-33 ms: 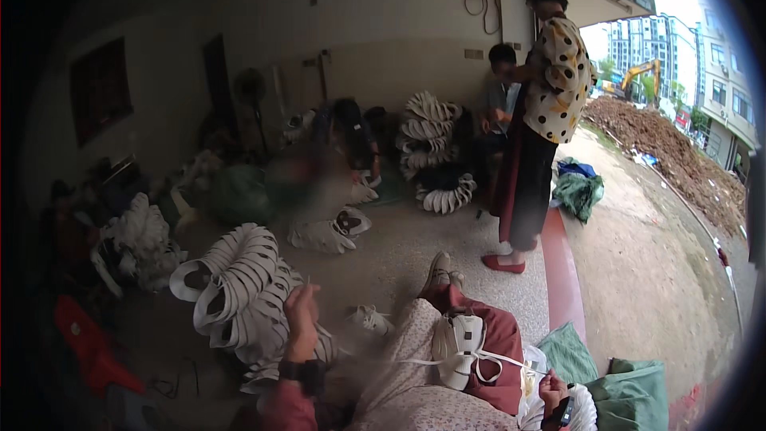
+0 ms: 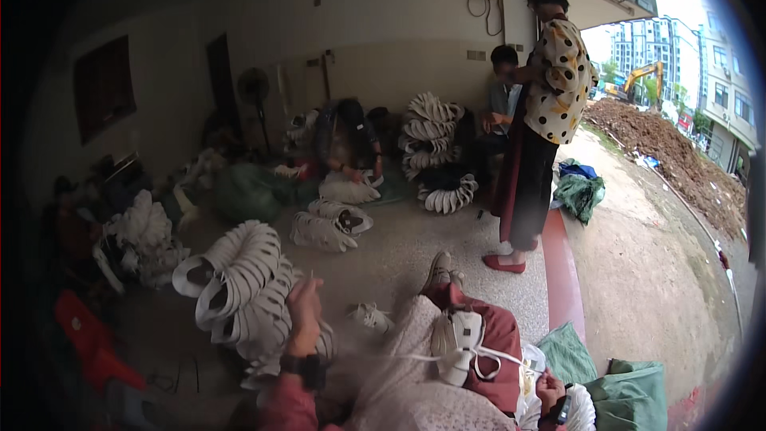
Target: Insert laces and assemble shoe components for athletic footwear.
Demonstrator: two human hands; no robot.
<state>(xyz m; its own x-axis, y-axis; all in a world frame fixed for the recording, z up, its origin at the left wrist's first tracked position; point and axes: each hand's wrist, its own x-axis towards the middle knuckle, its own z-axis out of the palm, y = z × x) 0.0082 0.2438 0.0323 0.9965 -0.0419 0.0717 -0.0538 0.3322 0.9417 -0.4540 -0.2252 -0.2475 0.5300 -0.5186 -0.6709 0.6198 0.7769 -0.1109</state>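
On my lap lies a white shoe (image 2: 460, 345), its white shoelace (image 2: 489, 351) threaded at the top and drawn out to both sides. My right hand (image 2: 550, 391), at the lower right, is closed on one end of the lace. Raised to the left of the shoe, beside a stack of shoe parts, my left hand (image 2: 303, 311) has its fingers together; a thin white lace tip pokes up from them. The lace between shoe and left hand is blurred.
Nested white shoe uppers (image 2: 247, 271) are stacked at left, with a red chair (image 2: 84, 339) beyond. Loose white shoes (image 2: 331, 225) lie on the floor. A person in a dotted top (image 2: 558, 80) stands at right; another bends over shoes. Green sacks (image 2: 630, 391) lie at lower right.
My right hand has shifted very slightly down and left, with the lace still in it. The bending person at the back shows more clearly now.
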